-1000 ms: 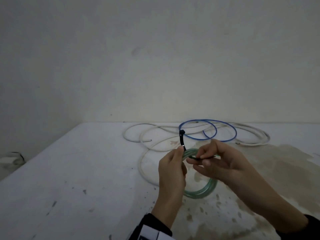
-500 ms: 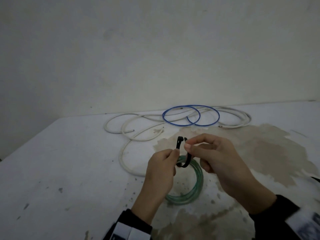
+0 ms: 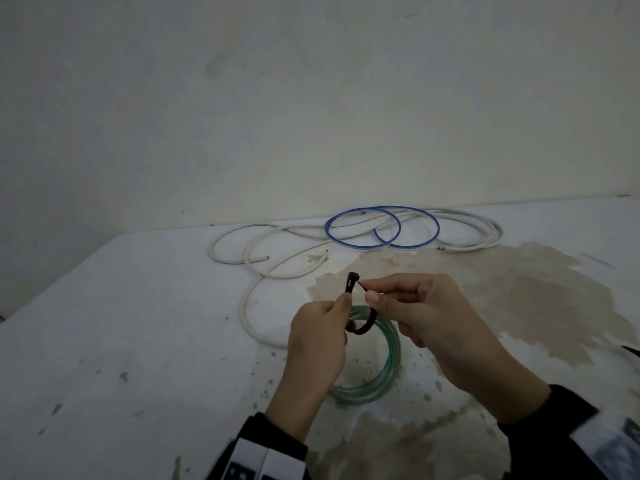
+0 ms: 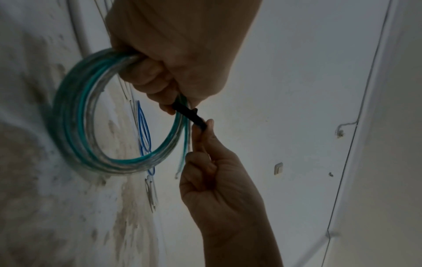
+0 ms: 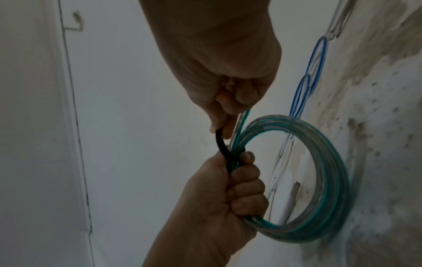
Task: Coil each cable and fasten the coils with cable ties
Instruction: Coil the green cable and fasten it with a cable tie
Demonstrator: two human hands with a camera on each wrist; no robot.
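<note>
Gripping the green coil [image 3: 382, 368] in curled fingers, left hand [image 3: 317, 344] holds firm; right hand [image 3: 426, 313] pinches the black cable tie [image 3: 365, 325] looped around it.

We are wearing black long sleeves on both arms; the left hand [image 3: 317, 336] and right hand [image 3: 427, 318] are showing bare. White, dark-marked wrist devices are sitting over the cuffs at 6 and 4 o'clock in the head view.
</note>
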